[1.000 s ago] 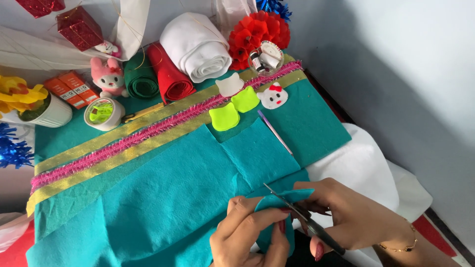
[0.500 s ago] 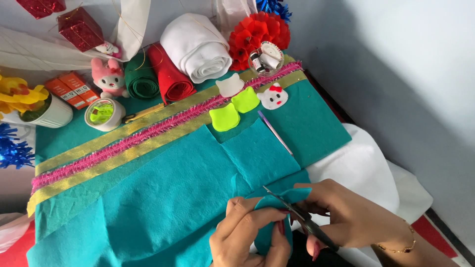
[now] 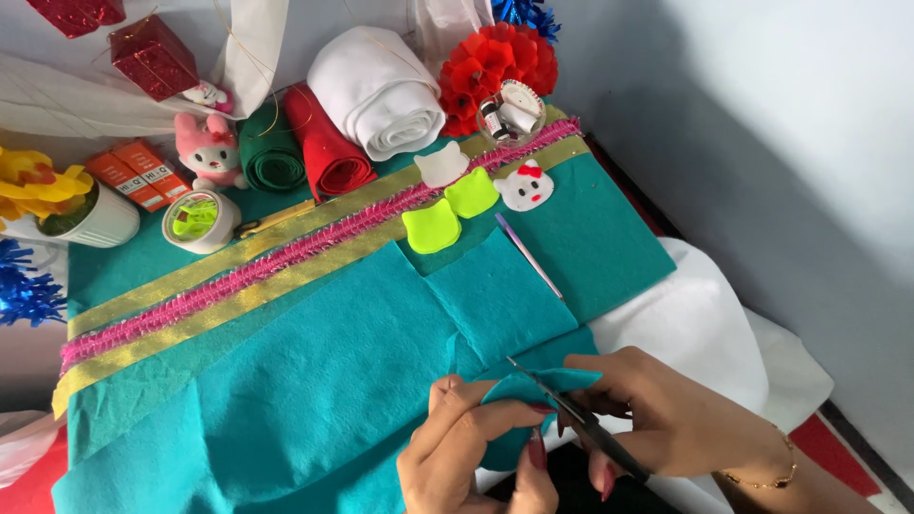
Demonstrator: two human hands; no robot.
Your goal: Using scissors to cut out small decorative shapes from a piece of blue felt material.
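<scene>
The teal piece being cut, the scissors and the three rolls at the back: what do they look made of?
The teal piece looks like felt: matte, fuzzy, holding its curve. The scissors in the right hand seem metal, with thin dark blades; handles are hidden. The green roll, red roll and white roll look like thick soft felt or fleece.

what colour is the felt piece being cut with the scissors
Teal, matching the sheets on the table; the felt piece shows best in the head view.

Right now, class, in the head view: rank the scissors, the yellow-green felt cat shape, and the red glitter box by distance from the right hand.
1. scissors: held in the right hand.
2. yellow-green felt cat shape: mid-table, above.
3. red glitter box: far upper left.
</scene>
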